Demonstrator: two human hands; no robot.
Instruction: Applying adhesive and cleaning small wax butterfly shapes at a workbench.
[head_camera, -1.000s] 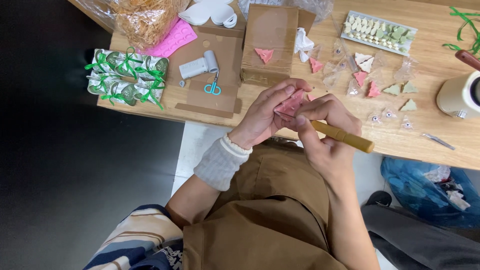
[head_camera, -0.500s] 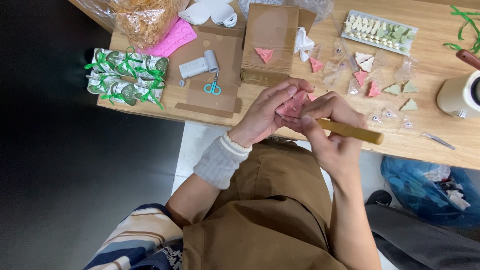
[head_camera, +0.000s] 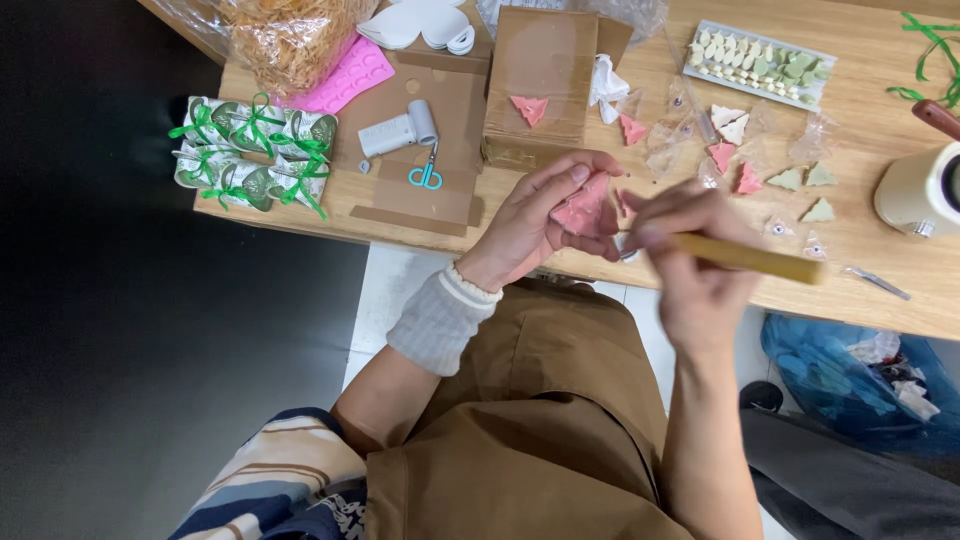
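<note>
We see the wooden counter (head_camera: 880, 90) evenly and brightly lit with only soft shadows and no harsh glare, the floor at left falling into near black, and the right hand (head_camera: 690, 255) smeared by motion blur while the rest stays sharp.

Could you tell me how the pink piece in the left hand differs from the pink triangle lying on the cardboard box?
The pink piece is gripped in the left hand, off the table; the pink triangle lies flat and untouched on the cardboard box. The held piece looks larger and is partly hidden by fingers; the triangle shows whole. Both are pink.
</note>
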